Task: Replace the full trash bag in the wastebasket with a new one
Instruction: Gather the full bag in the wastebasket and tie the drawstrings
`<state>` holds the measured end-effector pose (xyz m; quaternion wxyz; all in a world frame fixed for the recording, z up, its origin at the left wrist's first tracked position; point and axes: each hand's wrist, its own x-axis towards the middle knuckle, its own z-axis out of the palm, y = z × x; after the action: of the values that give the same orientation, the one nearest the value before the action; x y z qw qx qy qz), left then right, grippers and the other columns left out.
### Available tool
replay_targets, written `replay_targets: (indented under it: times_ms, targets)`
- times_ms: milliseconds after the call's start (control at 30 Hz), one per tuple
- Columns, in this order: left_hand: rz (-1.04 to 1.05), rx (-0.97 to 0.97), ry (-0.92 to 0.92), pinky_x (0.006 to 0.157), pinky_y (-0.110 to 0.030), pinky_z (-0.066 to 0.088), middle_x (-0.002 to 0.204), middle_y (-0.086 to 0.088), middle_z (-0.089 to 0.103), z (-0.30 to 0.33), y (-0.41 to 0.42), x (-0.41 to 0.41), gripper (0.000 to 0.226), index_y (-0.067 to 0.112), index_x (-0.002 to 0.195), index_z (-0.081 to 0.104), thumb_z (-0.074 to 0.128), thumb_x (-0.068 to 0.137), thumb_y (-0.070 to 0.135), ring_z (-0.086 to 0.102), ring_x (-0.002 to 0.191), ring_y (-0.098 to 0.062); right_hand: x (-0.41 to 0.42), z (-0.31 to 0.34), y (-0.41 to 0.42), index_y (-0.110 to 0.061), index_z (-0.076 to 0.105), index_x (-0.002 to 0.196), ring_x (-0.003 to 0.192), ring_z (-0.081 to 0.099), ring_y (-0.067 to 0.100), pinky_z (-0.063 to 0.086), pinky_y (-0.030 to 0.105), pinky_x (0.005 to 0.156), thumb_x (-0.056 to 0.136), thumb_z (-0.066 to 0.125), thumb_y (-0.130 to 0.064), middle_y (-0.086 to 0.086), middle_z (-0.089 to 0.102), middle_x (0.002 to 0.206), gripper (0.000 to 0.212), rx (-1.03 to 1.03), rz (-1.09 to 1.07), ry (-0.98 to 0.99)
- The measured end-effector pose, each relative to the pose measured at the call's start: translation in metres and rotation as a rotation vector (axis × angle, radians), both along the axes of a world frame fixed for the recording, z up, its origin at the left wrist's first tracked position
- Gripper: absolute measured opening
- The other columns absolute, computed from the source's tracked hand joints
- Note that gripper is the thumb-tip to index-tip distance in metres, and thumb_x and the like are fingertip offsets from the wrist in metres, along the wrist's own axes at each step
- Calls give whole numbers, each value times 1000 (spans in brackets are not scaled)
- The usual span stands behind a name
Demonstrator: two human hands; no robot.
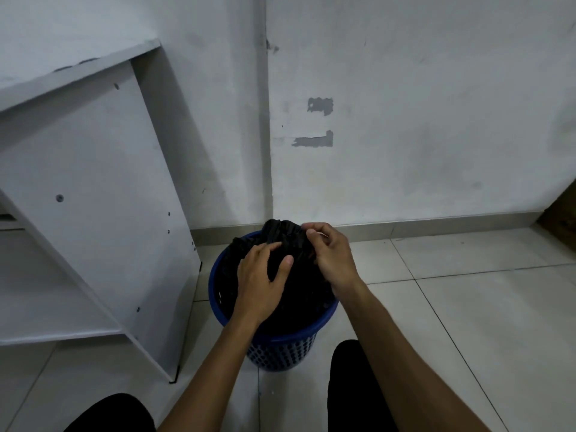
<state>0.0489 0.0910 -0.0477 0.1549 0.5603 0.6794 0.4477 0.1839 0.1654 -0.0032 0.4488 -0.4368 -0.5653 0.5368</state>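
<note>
Blue wastebasket point(282, 347) on floor tiles point(452, 307), near center. Black trash bag point(299, 285) inside, gathered top sticking above far rim. Left hand point(261, 275) grasps the bag; right hand point(330, 251) pinches its top. White shelf point(93, 198) left, wall point(405, 120) behind.

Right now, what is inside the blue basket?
A black bag fills the basket, its bunched top rising above the rim. The left hand grips its middle and the right hand pinches the top. What the bag holds is covered.
</note>
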Motion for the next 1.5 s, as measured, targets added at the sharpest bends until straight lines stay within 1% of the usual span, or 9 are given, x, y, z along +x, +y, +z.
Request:
replay_targets:
  times_ms: [167,300,467,567,767,967,1100,1333,1500]
  targets:
    - [-110,-28,-131,115,-44,33,149,14,38,28,15,4,66,37,145,38,28,91,74,36,137,-9,0,40,26,-18,72,102,65,65,8,51,25,67,101,54,-17,-2,74,82,18,289,93,-267]
    - [-157,14,-188,113,-37,36,140,18,43,57,26,9,58,37,143,41,30,94,66,41,128,-2,1,85,46,-16,70,97,55,61,17,56,38,57,98,59,-17,4,67,62,11,330,30,-215]
    - [-167,70,-274,102,-26,38,140,16,44,96,39,16,61,39,144,37,31,89,68,44,127,-4,-6,150,54,-5,67,104,57,61,18,56,32,54,98,59,-11,18,68,73,12,366,91,-108]
    - [-150,137,-290,95,-21,33,143,17,43,123,47,18,68,41,147,30,31,86,70,45,126,-3,-14,184,55,-6,68,105,57,59,20,56,36,60,98,59,-13,12,65,69,13,416,136,-93]
    - [-179,262,-278,112,-29,29,156,20,30,172,70,13,70,46,150,22,32,87,76,33,139,-3,-30,250,57,-1,65,109,54,61,18,56,32,55,99,58,-8,10,65,73,15,391,211,51]
    - [-213,308,-284,92,-6,34,118,20,64,221,80,14,50,38,135,43,33,92,61,54,107,9,-40,322,61,-2,61,116,72,70,22,60,32,66,101,55,-8,16,70,94,17,344,310,273]
    - [-242,308,-296,81,-20,52,76,10,65,213,77,12,27,25,103,60,39,102,42,70,85,-6,-42,363,68,-1,61,119,78,71,22,62,35,72,102,53,-9,16,68,97,21,421,252,362]
    - [-146,194,-151,75,-21,48,83,-11,63,169,75,-6,37,12,90,51,29,105,38,62,81,-19,-40,364,86,-2,62,120,85,71,25,62,35,74,101,56,-15,21,67,99,24,435,163,384]
    - [-129,120,-73,79,-27,48,84,-2,58,155,78,-1,34,22,90,50,28,104,45,57,80,-14,-40,353,90,2,64,117,84,71,25,62,39,81,99,62,-20,20,67,95,29,433,124,397]
